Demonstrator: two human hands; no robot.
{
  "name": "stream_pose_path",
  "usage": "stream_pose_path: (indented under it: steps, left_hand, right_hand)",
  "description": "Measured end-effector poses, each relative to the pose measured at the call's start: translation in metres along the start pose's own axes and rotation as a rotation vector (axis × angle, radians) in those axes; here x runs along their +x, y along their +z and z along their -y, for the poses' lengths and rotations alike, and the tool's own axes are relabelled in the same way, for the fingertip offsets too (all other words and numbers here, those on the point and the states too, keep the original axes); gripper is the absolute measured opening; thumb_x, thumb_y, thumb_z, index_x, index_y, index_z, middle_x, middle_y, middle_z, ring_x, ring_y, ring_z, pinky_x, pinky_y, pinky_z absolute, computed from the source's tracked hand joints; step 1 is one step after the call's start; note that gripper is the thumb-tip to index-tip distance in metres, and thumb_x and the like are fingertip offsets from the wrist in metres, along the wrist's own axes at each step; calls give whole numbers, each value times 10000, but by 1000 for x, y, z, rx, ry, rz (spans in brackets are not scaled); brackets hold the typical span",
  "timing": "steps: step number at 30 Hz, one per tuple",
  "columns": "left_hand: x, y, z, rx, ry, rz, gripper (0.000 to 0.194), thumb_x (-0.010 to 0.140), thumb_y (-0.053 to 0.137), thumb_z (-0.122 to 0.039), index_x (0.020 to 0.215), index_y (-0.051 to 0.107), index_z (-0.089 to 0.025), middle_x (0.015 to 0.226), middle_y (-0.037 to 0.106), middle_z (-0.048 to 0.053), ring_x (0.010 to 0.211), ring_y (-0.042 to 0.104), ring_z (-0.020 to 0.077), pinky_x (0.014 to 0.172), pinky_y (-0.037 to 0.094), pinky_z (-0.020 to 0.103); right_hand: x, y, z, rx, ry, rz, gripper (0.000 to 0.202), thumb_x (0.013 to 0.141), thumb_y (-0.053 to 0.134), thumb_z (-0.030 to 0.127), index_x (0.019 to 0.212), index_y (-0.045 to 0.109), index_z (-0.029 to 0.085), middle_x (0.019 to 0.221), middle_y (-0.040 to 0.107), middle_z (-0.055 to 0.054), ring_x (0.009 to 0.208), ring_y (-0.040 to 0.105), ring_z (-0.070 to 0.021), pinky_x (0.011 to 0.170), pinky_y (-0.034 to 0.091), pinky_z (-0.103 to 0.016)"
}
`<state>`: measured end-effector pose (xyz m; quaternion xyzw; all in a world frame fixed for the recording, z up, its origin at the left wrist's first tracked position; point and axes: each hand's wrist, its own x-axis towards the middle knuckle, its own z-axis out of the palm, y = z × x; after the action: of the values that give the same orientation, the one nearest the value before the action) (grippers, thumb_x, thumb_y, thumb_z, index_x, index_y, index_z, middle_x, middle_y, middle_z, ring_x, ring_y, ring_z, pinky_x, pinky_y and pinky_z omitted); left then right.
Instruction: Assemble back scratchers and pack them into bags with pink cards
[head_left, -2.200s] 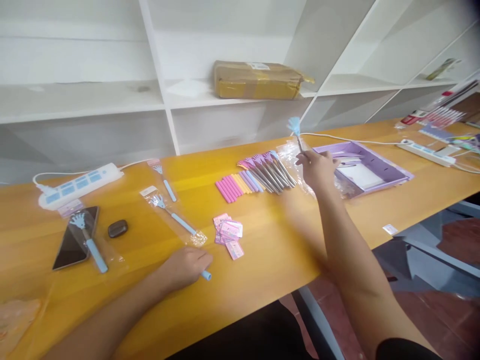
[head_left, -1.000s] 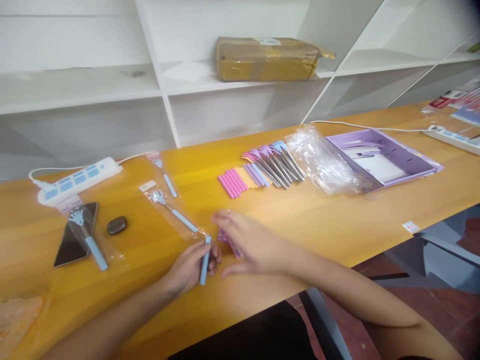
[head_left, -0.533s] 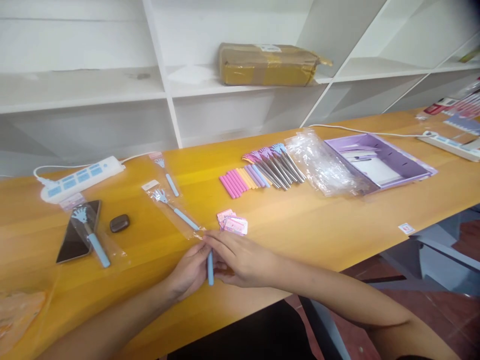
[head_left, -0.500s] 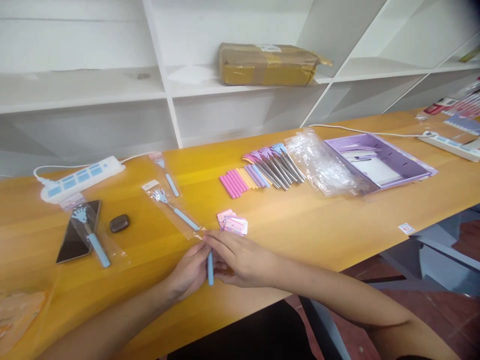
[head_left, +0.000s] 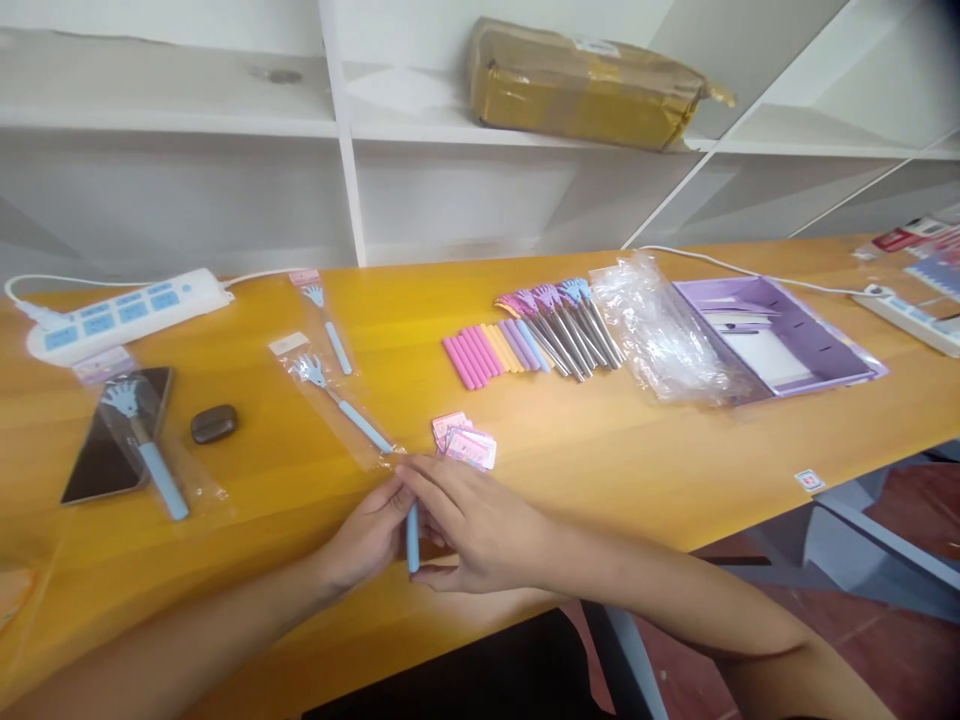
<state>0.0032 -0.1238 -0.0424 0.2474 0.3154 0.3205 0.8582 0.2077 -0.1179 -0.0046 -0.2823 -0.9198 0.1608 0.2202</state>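
Note:
A light blue back scratcher handle (head_left: pixel 412 540) points down toward me between my hands at the table's near side. My left hand (head_left: pixel 375 535) is closed around its upper part. My right hand (head_left: pixel 472 525) wraps over it from the other side, thumb near the lower end. Whatever joins the handle's upper end is hidden by my fingers. Just beyond my hands lies a bagged blue back scratcher (head_left: pixel 364 427), with a second bagged back scratcher (head_left: pixel 337 347) farther back. Pink printed cards (head_left: pixel 471 447) lie in a small pile beyond my right hand.
Coloured handle sleeves (head_left: pixel 480 357) lie in a row beside metal-rod back scratchers (head_left: pixel 574 330), clear plastic bags (head_left: pixel 660 335) and a purple box (head_left: pixel 832 355). At left are a power strip (head_left: pixel 120 318), earbud case (head_left: pixel 214 424), phone (head_left: pixel 97 450) and another bagged back scratcher (head_left: pixel 161 480).
The view has tilted down and shifted slightly. My right thumb has moved to the handle's lower end, and both hands still hold the handle.

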Motion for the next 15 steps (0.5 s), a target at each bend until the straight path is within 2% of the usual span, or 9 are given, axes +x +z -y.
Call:
stream_pose_path:
  steps: [3,5,7,10,13,15]
  left_hand:
    - [1,-1,0,19,-2,6,681,994,729,-590,1529,571,-200,988,778,85,867,752,241,893,582,424]
    - [2,-2,-2,24,15,59,608,1013,696,-596,1458,620,-189,1024,789,101,914,763,251,919,580,430]
    - [3,-2,-5,52,19,161,533,1049,624,-610,1343,671,-168,1110,800,147,989,776,272,953,571,441]
    - [5,-4,-11,96,-22,279,502,1103,504,-602,1266,666,-155,1228,791,210,1028,792,283,965,567,451]
    - [6,-5,-16,98,-67,291,475,1130,439,-574,1266,635,-164,1217,795,218,978,803,267,936,583,449]
    - [6,-6,-18,117,-92,303,478,1130,428,-579,1236,636,-162,1202,795,217,942,804,256,917,594,443]
  right_hand:
    - [2,4,2,32,-2,-41,1074,884,750,449,1706,191,41,1582,489,-328,1509,477,-446,1193,499,-599]
    - [5,-7,-5,52,-4,-38,1068,853,738,396,1707,196,56,1592,475,-315,1526,462,-436,1193,507,-588]
    - [7,-34,-24,40,-4,-31,1071,838,747,356,1724,193,118,1629,445,-278,1543,453,-414,1197,513,-579]
    - [8,-96,-76,-111,85,-48,1042,870,777,375,1741,222,241,1711,374,-194,1594,386,-407,1277,423,-625]
    - [5,-150,-135,-261,268,56,1100,844,804,412,1753,212,227,1718,384,-189,1600,358,-441,1304,345,-666]
    - [2,-170,-167,-321,337,156,1158,802,833,460,1752,228,194,1706,401,-212,1578,375,-477,1285,338,-692]
